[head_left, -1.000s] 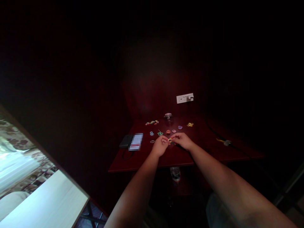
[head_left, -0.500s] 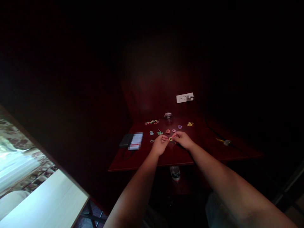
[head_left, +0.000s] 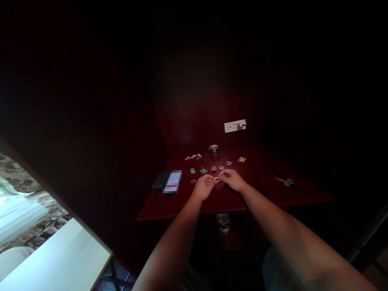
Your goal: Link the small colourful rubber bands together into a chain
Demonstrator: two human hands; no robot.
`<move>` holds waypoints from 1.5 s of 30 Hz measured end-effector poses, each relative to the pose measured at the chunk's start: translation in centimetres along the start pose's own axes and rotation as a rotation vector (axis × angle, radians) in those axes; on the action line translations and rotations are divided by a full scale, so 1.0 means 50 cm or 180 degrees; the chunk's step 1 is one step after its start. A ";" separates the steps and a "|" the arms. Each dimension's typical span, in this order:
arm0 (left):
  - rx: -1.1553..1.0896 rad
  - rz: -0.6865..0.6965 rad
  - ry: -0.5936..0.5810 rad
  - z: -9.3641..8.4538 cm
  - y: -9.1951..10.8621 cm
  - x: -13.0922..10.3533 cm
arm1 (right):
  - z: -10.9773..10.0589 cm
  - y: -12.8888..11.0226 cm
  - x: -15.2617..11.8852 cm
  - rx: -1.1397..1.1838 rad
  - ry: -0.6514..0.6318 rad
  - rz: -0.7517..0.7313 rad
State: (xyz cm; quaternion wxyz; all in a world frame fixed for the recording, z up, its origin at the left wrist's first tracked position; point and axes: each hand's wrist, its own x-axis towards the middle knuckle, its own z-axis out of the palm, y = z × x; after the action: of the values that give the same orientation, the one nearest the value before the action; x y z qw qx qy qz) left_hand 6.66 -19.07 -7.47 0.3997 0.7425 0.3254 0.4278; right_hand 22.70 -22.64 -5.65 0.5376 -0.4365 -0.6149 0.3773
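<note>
A small pale-yellow hair tie (head_left: 216, 179) is pinched between my two hands over the dark red table (head_left: 182, 206). My left hand (head_left: 205, 186) grips its left side with thumb and fingertips; my right hand (head_left: 232, 180) closes on its right side. Just beyond my fingers lie little groups of hair ties: blue (head_left: 193, 171), green (head_left: 203, 171), red-orange (head_left: 214, 169), pink (head_left: 221, 167) and purple (head_left: 228, 163). A single pale hair tie (head_left: 193, 181) rests left of my left hand.
Mixed hair ties (head_left: 193, 156) lie at the back left, yellow ones (head_left: 241, 159) at the back right. A clear jar (head_left: 214, 150) stands near the back wall. A black case (head_left: 159, 181) and a blurred phone-like panel (head_left: 172, 181) sit left; a cable (head_left: 289, 182) lies right.
The yellow hair tie has shifted slightly left, and my fingers have drawn closer around it. The whole view has moved a little; the groups on the table look unchanged.
</note>
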 end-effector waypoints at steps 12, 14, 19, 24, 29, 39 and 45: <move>0.0093 -0.0022 0.0109 -0.001 0.005 -0.001 | 0.003 0.013 0.004 -0.0072 -0.0195 -0.0058; 0.0111 -0.0038 0.0130 -0.001 0.004 0.000 | 0.003 0.012 0.005 -0.0033 -0.0231 -0.0058; 0.0167 -0.0034 0.0133 0.000 0.003 0.000 | 0.001 0.004 0.002 -0.0077 -0.0163 -0.0025; 0.0238 -0.0009 0.0114 -0.001 0.009 -0.003 | 0.004 -0.005 -0.001 -0.0110 -0.0059 0.0010; 0.0231 -0.0024 0.0090 -0.002 0.013 -0.004 | 0.003 -0.012 -0.003 -0.0073 -0.0018 0.0049; 0.0175 -0.0059 0.0055 0.000 0.016 -0.002 | 0.005 0.000 0.001 -0.0138 -0.0203 0.0013; 0.0140 -0.0107 -0.0134 0.002 0.029 -0.005 | 0.000 0.002 0.002 0.0096 0.0076 0.0047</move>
State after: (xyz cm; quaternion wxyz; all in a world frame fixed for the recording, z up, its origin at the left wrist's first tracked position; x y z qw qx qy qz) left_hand 6.82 -20.00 -6.33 0.3972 0.7544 0.3387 0.3979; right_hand 22.72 -22.49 -5.71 0.5487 -0.4373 -0.5995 0.3852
